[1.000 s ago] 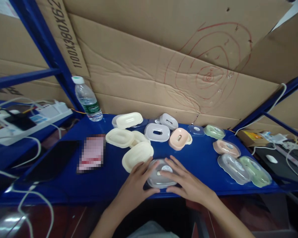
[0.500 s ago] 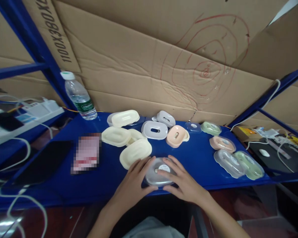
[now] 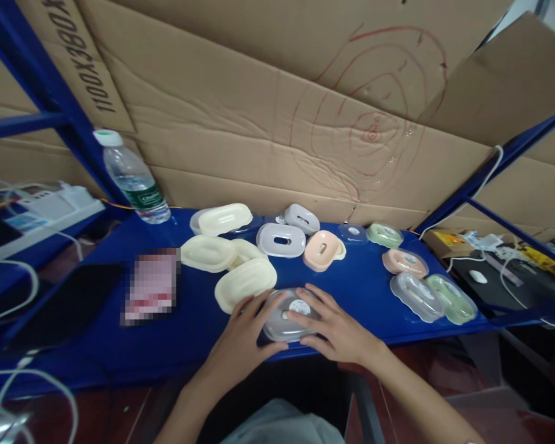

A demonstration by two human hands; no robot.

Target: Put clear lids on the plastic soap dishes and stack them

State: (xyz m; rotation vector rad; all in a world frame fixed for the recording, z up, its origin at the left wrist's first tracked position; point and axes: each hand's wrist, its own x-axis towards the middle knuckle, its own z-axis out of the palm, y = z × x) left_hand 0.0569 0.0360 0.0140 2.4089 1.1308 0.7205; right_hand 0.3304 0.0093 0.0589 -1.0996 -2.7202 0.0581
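Left grip (image 3: 243, 336) and right grip (image 3: 337, 327) are closed around a grey box (image 3: 280, 330) at lower centre of the frame. Fingers are spread, the box is held between both; thumbs are laid along its near edge, and right fingertips are set across the top, beside a round sticker (image 3: 300, 306) and a small pale knob. How hard it is pressed cannot be told. It is seen flat on the blue counter (image 3: 356, 290), near the front edge.

Handling, as judged: light, thin plastic, fairly stiff, with a clear cover that would be slippery and could be bent or popped loose if squeezed from above. Best taken low, by the rim at the two rounded ends, one hand per end, with knob and sticker left unpressed. Contents, if any, cannot be made out.

Just beyond the left fingers, cream trays (image 3: 245, 285) are grouped at centre left, partly overlapped. A lilac box (image 3: 269, 229) with a slot and a peach box (image 3: 315, 250) are placed at centre. At right of the frame, covered boxes are set close together, a green box (image 3: 449, 300) among them. A bottle (image 3: 141, 185) is stood at upper left, and a pink item (image 3: 150, 283) below it is pixelated, so not identified.
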